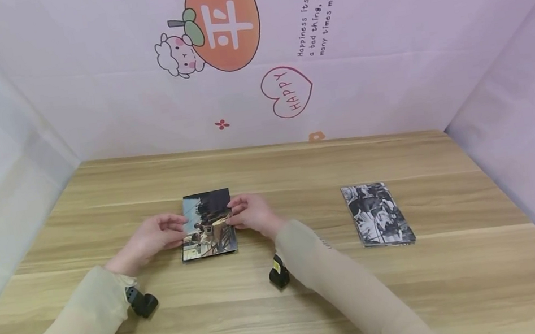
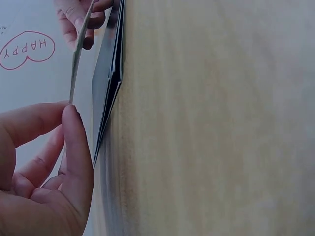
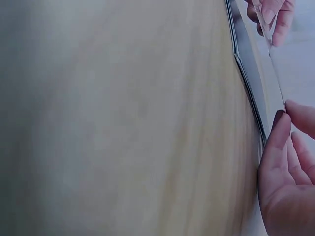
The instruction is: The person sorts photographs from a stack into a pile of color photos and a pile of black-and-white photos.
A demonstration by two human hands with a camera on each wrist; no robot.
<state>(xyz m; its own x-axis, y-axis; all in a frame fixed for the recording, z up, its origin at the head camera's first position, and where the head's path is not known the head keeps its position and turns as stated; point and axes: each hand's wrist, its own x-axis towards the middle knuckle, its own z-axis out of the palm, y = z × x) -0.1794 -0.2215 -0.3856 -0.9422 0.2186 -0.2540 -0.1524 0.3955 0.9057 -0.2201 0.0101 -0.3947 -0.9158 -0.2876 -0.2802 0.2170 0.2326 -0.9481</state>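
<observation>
A colour photo card (image 1: 212, 232) is held between both hands, seen edge-on as a thin card (image 2: 76, 66) in the left wrist view. My left hand (image 1: 151, 239) pinches its left edge between thumb and fingers. On the opposite edge, my right hand (image 1: 255, 214) pinches it likewise. Just beneath, separated by a gap in both wrist views, lies a thin stack of dark-edged cards (image 2: 115, 73) on the table. From the head view the held card hides most of that stack.
To the right lies another stack of cards with a black-and-white picture (image 1: 378, 214) on top. The wood-grain table (image 1: 299, 174) meets a printed white backdrop (image 1: 135, 105) behind and at the sides. A small black camera (image 1: 144, 304) sits at the left wrist.
</observation>
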